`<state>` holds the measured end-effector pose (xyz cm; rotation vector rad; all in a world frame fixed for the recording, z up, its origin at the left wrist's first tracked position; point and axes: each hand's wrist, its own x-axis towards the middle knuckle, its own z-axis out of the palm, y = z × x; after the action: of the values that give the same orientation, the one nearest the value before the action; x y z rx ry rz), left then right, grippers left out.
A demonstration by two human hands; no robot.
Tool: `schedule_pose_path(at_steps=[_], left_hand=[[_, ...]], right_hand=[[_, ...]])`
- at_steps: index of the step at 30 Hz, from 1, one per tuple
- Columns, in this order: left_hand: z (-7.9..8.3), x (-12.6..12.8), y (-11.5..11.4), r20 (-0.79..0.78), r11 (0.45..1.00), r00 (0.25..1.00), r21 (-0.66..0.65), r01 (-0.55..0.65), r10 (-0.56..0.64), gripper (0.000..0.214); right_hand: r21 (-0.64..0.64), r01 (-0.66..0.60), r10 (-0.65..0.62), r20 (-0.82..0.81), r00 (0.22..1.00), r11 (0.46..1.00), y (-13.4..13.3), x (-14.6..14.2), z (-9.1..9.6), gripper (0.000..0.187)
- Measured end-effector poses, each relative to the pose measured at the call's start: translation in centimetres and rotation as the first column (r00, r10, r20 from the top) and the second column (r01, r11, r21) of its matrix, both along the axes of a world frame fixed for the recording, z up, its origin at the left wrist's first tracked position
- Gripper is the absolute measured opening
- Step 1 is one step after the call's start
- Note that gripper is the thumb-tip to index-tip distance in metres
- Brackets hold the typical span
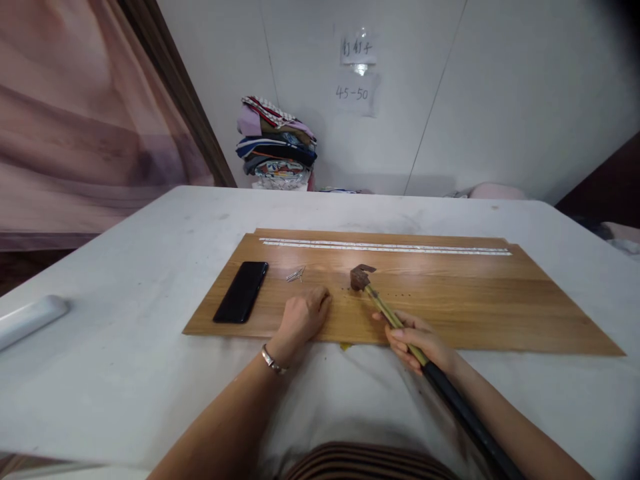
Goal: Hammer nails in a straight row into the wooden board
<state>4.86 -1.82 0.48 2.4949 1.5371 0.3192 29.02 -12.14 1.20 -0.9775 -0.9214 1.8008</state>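
Note:
A long wooden board [450,307] lies across the white table [125,373]. My right hand [417,341] is closed round the yellow and black handle of a hammer [361,277], whose rusty head rests on the board beside a row of small dark dots. My left hand [303,315] lies on the board with its fingers curled under; whether it holds anything is hidden. A small heap of nails [295,274] lies just beyond that hand. A black phone [241,291] sits flat on the board's left end.
Two pale strips [385,247] run along the board's far edge. A white oblong object [27,320] lies at the table's left edge. Folded clothes [277,143] are stacked against the wall behind the table.

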Motion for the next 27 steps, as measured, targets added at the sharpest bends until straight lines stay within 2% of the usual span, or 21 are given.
schedule_pose_path(at_steps=[11,27], left_hand=[[-0.30,-0.06,0.08,0.002,1.000,1.000,0.028,0.001,-0.001,0.020],[-0.08,-0.02,0.06,0.008,1.000,1.000,-0.001,0.001,-0.001,0.020]], right_hand=[[-0.031,0.002,-0.001,0.018,1.000,1.000,-0.03,-0.11,0.35,0.049],[-0.014,0.017,-0.017,0.035,0.999,1.000,-0.08,-0.13,0.33,0.051]])
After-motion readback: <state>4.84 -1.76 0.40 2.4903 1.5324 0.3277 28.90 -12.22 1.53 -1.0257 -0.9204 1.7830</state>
